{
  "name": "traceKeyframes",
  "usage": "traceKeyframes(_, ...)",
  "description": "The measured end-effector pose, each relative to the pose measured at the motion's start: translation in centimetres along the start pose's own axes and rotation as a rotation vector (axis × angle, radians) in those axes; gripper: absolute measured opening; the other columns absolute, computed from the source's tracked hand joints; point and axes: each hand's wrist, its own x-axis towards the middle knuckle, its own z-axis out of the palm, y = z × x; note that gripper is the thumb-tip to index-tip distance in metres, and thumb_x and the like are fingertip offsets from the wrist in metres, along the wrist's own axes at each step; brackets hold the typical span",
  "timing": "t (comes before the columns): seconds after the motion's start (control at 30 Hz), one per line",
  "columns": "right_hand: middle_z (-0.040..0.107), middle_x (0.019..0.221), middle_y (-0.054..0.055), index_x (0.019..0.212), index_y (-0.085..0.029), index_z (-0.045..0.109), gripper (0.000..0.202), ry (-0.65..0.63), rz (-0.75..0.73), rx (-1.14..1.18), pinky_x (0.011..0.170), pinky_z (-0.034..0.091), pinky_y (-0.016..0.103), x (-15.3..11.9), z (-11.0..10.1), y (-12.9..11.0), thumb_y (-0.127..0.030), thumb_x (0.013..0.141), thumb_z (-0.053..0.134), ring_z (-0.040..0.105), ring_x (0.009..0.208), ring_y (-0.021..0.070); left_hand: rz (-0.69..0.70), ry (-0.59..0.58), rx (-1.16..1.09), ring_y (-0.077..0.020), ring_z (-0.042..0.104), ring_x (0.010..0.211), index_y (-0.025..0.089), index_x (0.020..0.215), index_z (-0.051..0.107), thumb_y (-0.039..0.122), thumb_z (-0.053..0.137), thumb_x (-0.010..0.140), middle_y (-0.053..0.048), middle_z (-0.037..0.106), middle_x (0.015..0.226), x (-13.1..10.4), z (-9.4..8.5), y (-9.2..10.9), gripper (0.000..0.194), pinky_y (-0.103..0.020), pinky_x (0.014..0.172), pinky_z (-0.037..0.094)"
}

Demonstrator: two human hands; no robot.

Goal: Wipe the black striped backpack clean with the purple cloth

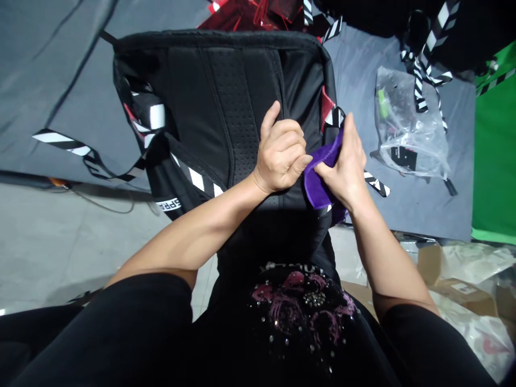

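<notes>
Where R hand [347, 166] grips, purple cloth [316, 188] w/in

Clear plastic bag [411, 126] on grey-covered table [363, 59], dark tag [404, 158] and lime-green patch [382, 104] showing through; glossy red plastic [250, 15] at top; green sheet [494, 188] right; cardboard box [475, 301] lower right; pale floor [40, 242] lower left
</notes>
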Motion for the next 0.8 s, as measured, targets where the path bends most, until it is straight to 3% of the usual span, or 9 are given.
traceKeyframes(0.17, 0.02, 0.158, 0.01, 0.152, -0.029, 0.004, 0.091, 0.057, -0.053, 0.064, 0.11, 0.023, 0.069, -0.3, 0.7, 0.1, -0.051, 0.081, 0.056, 0.019, 0.144, 0.0377, -0.07, -0.091, 0.035, -0.0228, 0.055, 0.112, 0.029, 0.083, 0.058, 0.062, 0.023, 0.092, 0.0, 0.061, 0.085, -0.5, 0.3, -0.2, 0.049, -0.056, 0.12, 0.014)
traceKeyframes(0.33, 0.024, 0.157, 0.01, 0.151, -0.029, 0.013, 0.087, 0.151, -0.039, 0.085, 0.108, 0.026, 0.068, -0.2, 1.4, 0.1, -0.049, 0.08, 0.059, 0.024, 0.142, 0.0379, -0.034, -0.091, 0.129, -0.022, 0.055, 0.11, 0.027, 0.078, 0.055, 0.052, 0.023, 0.095, 0.0, 0.062, 0.081, 0.0, -0.6, 0.6, 0.044, -0.055, 0.121, 0.007)
traceKeyframes(0.4, 0.032, 0.154, 0.01, 0.149, -0.028, 0.022, 0.082, 0.167, -0.05, 0.124, 0.108, 0.029, 0.066, -0.8, 1.3, 0.3, -0.046, 0.079, 0.06, 0.03, 0.139, 0.0366, 0.038, -0.15, 0.17, -0.0215, 0.055, 0.109, 0.026, 0.078, 0.055, 0.05, 0.026, 0.096, 0.0, 0.063, 0.084, 1.0, -2.0, 0.7, 0.041, -0.055, 0.12, 0.008)
traceKeyframes(0.5, 0.051, 0.14, 0.008, 0.137, -0.027, 0.044, 0.057, 0.245, -0.048, 0.201, 0.108, 0.031, 0.062, -2.2, 0.8, 0.6, -0.037, 0.082, 0.055, 0.041, 0.133, 0.0327, 0.259, -0.39, 0.256, -0.0209, 0.056, 0.105, 0.025, 0.085, 0.058, 0.054, 0.033, 0.095, -0.001, 0.064, 0.09, 3.3, -5.1, 0.6, 0.04, -0.052, 0.116, 0.019)
traceKeyframes(0.57, 0.059, 0.132, 0.004, 0.122, -0.027, 0.059, 0.038, 0.355, -0.054, 0.234, 0.109, 0.03, 0.06, -3.3, 0.1, 0.4, -0.031, 0.085, 0.05, 0.045, 0.13, 0.0301, 0.427, -0.525, 0.362, -0.0213, 0.056, 0.099, 0.023, 0.089, 0.06, 0.06, 0.037, 0.093, -0.002, 0.064, 0.09, 5.0, -7.2, 0.7, 0.044, -0.05, 0.114, 0.024)
traceKeyframes(0.63, 0.061, 0.125, 0.004, 0.112, -0.028, 0.065, 0.031, 0.491, -0.063, 0.27, 0.107, 0.034, 0.056, -4.4, -1.0, -0.1, -0.029, 0.087, 0.047, 0.049, 0.125, 0.0274, 0.541, -0.587, 0.486, -0.0219, 0.056, 0.095, 0.021, 0.09, 0.06, 0.064, 0.043, 0.089, -0.003, 0.064, 0.089, 6.3, -8.7, 1.0, 0.046, -0.05, 0.112, 0.026)
traceKeyframes(0.8, 0.066, 0.104, 0.005, 0.113, -0.023, 0.069, 0.031, 0.709, -0.045, 0.682, 0.097, 0.048, 0.045, -7.0, -4.7, -0.9, -0.03, 0.09, 0.048, 0.063, 0.102, 0.0218, 0.579, -0.69, 0.678, -0.0205, 0.058, 0.087, 0.02, 0.084, 0.058, 0.059, 0.054, 0.086, -0.003, 0.066, 0.087, 7.2, -10.8, 3.7, 0.04, -0.038, 0.092, 0.042)
